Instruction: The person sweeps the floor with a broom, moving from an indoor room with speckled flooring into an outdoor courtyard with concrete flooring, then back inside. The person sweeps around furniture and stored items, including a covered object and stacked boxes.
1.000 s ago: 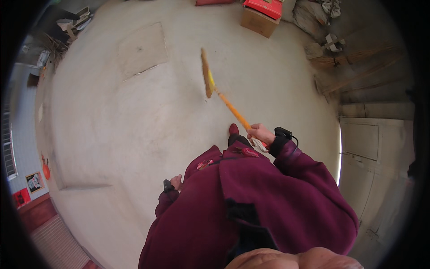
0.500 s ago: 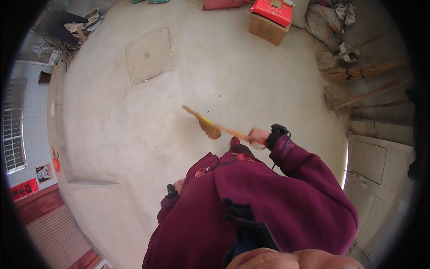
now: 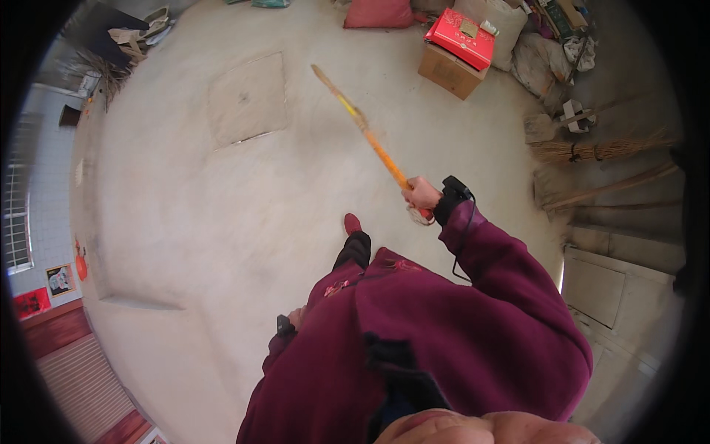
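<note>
My right hand [image 3: 424,194] is wrapped round the lower end of a broom's orange handle. The broom [image 3: 381,152] slants away to the far left over the concrete floor [image 3: 192,200]. Its handle has a yellow band, and its thin tan head is seen edge-on and slightly blurred. I cannot tell whether the head touches the floor. My left hand [image 3: 297,317] hangs low beside my purple coat, with its fingers mostly hidden by the coat.
A cardboard box [image 3: 447,70] with a red box [image 3: 462,37] on top stands far right, near sacks [image 3: 495,22]. Along the right side lie a twig broom [image 3: 606,150] and a shovel [image 3: 543,129]. A square patch [image 3: 248,100] marks the floor ahead.
The broom has swung forward, its head moving away from my feet toward the far side. One red shoe has stepped forward. My left hand stays low by the coat.
</note>
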A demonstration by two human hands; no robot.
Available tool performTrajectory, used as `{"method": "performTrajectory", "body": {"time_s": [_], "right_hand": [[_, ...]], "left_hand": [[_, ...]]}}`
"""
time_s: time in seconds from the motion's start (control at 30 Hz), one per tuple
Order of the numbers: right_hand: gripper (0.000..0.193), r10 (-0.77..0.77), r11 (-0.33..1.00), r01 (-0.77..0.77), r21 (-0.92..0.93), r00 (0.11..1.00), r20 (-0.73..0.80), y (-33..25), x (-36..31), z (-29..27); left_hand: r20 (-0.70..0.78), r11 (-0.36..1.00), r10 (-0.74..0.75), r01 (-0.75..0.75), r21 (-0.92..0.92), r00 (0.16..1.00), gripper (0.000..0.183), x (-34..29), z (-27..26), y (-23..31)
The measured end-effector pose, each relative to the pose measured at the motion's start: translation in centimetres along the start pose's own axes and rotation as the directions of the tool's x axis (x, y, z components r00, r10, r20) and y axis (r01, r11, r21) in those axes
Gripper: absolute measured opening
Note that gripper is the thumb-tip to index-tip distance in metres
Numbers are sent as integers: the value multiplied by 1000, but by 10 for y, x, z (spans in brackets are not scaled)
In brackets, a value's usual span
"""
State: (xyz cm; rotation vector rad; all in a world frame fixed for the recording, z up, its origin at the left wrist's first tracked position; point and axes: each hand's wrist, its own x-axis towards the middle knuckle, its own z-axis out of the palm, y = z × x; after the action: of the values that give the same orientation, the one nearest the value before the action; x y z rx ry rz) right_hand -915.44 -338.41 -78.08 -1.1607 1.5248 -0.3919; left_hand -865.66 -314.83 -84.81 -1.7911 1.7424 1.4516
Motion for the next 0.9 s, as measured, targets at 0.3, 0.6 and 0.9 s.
{"method": "performTrajectory", "body": {"time_s": [0.3, 0.6, 0.9], "right_hand": [[19, 140, 990, -130, -53, 872, 469, -59, 11, 43], [20, 30, 968, 106, -230, 853, 521, -74, 94, 34], [16, 154, 986, -156, 49, 987, 57, -77, 209, -92]], "left_hand": [[-133, 995, -56, 44, -92, 990, 51, 83, -111, 91], [23, 973, -107, 109, -205, 994, 53, 99, -168, 90], [-100, 988, -150, 154, 29, 984, 54, 167, -184, 94]]}}
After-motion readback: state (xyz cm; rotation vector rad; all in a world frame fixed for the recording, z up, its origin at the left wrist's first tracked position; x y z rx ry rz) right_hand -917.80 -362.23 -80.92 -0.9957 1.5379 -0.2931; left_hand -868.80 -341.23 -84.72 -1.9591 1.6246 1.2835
